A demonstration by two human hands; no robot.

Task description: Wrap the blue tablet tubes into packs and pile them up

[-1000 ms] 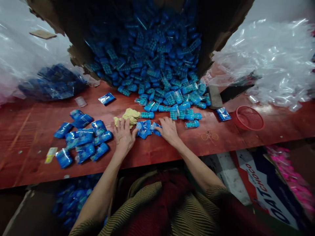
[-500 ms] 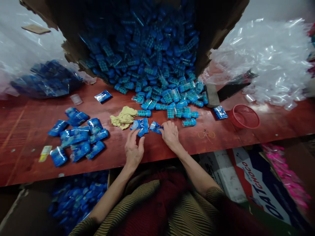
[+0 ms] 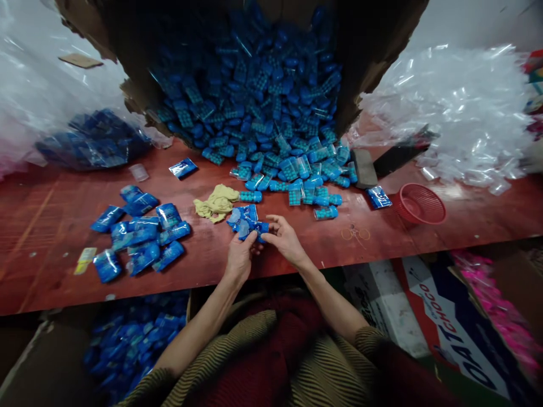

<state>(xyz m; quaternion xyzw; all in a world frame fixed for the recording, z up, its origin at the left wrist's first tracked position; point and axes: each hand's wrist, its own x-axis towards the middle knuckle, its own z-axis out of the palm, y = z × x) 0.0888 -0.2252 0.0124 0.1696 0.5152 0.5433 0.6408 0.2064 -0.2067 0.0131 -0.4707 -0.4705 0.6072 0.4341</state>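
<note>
A small blue printed packet (image 3: 259,227) is held up just above the table's front part. My left hand (image 3: 240,259) pinches its lower side, thumb on top and fingers beneath. At the packet's right end is my right hand (image 3: 286,240), its thumb against the edge and its fingers curved above; part of that grip is hard to see. Right behind the held packet lie more blue wrappers (image 3: 245,213), overlapping it in view. A crumpled yellow cloth (image 3: 217,202) lies to their left, with a clear, blue-capped tube of blue balls (image 3: 251,196) touching it.
A torn carton (image 3: 365,62) spills many blue-capped tubes (image 3: 271,130) onto the red table (image 3: 212,257). Several filled blue packets (image 3: 142,234) lie left. A red basket (image 3: 419,203), a grey block (image 3: 363,168) and clear plastic pieces (image 3: 462,113) are right.
My right hand has moved left and nearer me with the blue packet. My left hand has come from the wrappers to grip that packet too. The view has shifted slightly.
</note>
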